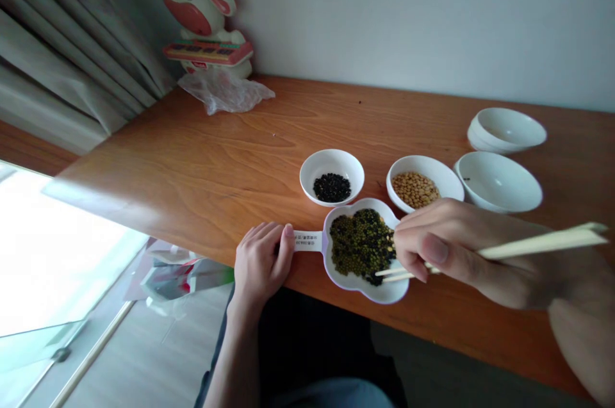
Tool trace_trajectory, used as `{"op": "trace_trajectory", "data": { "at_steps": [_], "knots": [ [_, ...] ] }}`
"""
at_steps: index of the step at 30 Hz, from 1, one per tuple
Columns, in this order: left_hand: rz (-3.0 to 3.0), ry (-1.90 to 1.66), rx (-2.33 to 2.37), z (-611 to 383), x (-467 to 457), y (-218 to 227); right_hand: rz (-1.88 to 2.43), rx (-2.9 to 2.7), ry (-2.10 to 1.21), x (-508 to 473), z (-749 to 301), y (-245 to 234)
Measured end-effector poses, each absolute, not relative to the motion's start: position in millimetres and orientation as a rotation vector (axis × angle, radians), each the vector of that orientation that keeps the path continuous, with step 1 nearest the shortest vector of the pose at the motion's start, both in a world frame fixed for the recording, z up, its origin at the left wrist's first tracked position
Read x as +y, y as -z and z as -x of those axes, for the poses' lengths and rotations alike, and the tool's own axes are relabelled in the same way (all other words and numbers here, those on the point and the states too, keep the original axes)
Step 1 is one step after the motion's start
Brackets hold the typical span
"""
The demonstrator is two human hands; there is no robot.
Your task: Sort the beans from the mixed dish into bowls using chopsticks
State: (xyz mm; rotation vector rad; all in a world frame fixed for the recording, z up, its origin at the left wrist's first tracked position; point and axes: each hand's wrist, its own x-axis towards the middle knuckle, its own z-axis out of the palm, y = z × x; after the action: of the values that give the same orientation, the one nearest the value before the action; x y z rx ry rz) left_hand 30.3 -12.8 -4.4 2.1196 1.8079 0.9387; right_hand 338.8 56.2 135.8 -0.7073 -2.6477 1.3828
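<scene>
Right hand (446, 248) gripping chopsticks (542, 244) over beans (361, 245), left hand (259, 264) on dish handle (307, 241)

Right hand (446, 248)'s got room along the counter's front edge (480, 355), but the yellow-bean bowl (423, 163) and black-bean bowl (331, 161) block going forward.

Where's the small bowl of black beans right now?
In the head view, the small bowl sits just behind the handled dish of mixed beans, left of the bowl of yellow beans.

Place: home room.
Wooden table (192, 152): beneath the left hand (262, 264) and right hand (446, 248).
Painted wall (408, 11): beyond both hands.
Curtain (62, 56): left of the left hand.
Toy figure (192, 4): beyond the left hand.
</scene>
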Motion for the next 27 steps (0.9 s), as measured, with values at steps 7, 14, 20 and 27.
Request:
{"op": "trace_trajectory", "data": {
  "at_steps": [7,14,20,27],
  "knots": [
    [-2.101,-0.954,1.812,-31.1,-13.9,4.3,0.612,-2.674,-1.355,55.9,-335.3,-125.3],
    [-2.118,-0.964,1.809,-31.1,-13.7,4.3,0.608,-2.632,-1.316,53.2,-332.9,-119.7],
    [-2.128,-0.962,1.799,-29.8,-13.7,4.8,0.588,-2.624,-1.301,52.8,-330.9,-119.0],
    [-2.128,-0.948,1.793,-28.9,-13.3,6.4,0.597,-2.523,-1.327,52.8,-330.3,-112.4]
  ]
}}
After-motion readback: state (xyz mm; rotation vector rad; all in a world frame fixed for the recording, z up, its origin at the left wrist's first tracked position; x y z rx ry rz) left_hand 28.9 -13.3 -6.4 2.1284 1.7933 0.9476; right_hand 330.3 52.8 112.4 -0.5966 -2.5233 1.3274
